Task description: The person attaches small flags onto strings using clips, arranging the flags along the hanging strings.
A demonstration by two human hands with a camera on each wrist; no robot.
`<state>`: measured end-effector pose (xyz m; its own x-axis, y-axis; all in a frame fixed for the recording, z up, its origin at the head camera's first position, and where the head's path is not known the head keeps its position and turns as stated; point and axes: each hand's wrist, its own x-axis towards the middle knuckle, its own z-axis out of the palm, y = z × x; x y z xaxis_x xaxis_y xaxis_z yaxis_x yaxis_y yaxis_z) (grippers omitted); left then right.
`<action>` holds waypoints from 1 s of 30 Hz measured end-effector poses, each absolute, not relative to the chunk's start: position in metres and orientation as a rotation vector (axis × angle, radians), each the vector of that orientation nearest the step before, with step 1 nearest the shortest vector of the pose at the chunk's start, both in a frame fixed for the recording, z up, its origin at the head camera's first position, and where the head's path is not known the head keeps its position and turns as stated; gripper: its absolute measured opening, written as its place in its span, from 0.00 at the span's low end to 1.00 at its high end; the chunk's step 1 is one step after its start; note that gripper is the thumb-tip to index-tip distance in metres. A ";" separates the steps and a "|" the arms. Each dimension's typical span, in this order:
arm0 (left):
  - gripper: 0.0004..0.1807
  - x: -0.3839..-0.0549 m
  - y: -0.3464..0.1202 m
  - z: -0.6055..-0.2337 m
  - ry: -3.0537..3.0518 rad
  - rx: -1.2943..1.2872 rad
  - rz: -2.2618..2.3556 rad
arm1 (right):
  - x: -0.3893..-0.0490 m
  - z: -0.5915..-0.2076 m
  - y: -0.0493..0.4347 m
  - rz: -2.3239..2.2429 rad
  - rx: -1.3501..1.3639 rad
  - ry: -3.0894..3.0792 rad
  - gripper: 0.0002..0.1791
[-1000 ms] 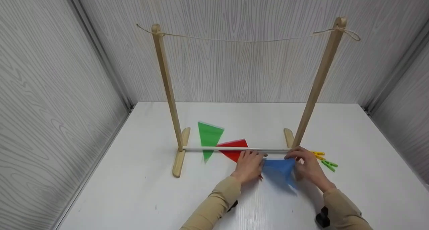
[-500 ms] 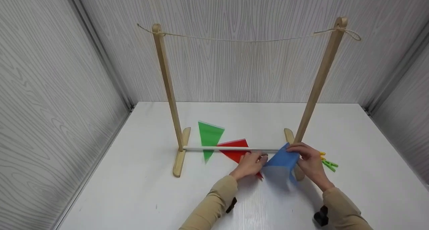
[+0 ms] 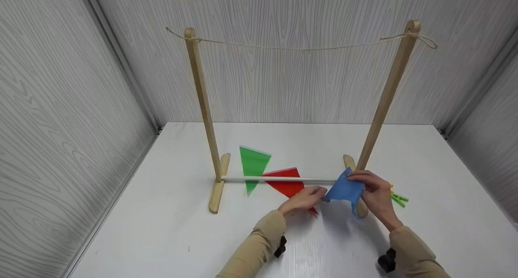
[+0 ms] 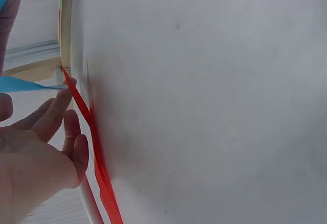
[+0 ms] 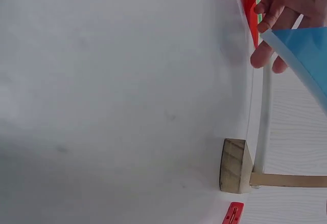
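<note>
In the head view my right hand pinches a blue pennant by its upper part, beside the foot of the right post. The pennant hangs bent above the table. My left hand is at the pennant's left corner with fingers spread and slightly bent. In the left wrist view that corner of the blue pennant meets a left fingertip; no thumb grip shows there. A red pennant lies partly beneath my left hand, and a green pennant lies farther left under the rod.
Two wooden posts on feet carry a slack string high up. A white rod joins their bases. Yellow and green clothespins lie right of my right hand; a red clothespin shows in the right wrist view.
My right hand has raised the blue pennant and turned its upper edge upward. My left hand has shifted slightly, its fingers now looser at the pennant's corner.
</note>
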<state>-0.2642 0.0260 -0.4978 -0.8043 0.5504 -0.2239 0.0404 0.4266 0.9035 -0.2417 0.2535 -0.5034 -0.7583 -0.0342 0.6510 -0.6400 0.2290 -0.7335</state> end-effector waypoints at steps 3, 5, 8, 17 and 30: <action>0.22 -0.266 0.025 -0.498 2.077 0.506 1.520 | -0.242 -0.502 0.253 1.532 0.583 -2.024 0.17; 0.21 -0.268 0.024 -0.499 2.033 0.495 1.612 | -0.242 -0.502 0.253 1.524 0.581 -2.026 0.17; 0.19 -0.270 0.022 -0.500 2.021 0.422 1.730 | -0.242 -0.503 0.253 1.527 0.605 -2.014 0.17; 0.17 -0.271 0.018 -0.504 1.985 0.255 2.027 | -0.239 -0.504 0.254 1.523 0.467 -2.096 0.22; 0.14 -0.270 0.016 -0.500 2.174 0.239 2.057 | -0.240 -0.496 0.256 1.748 0.198 -2.201 0.18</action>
<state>-0.2696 0.0157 -0.4999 -0.9778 0.2095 0.0082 0.0197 0.0531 0.9984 -0.2402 0.2563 -0.4959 -0.9383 0.0903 0.3337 -0.3046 0.2405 -0.9216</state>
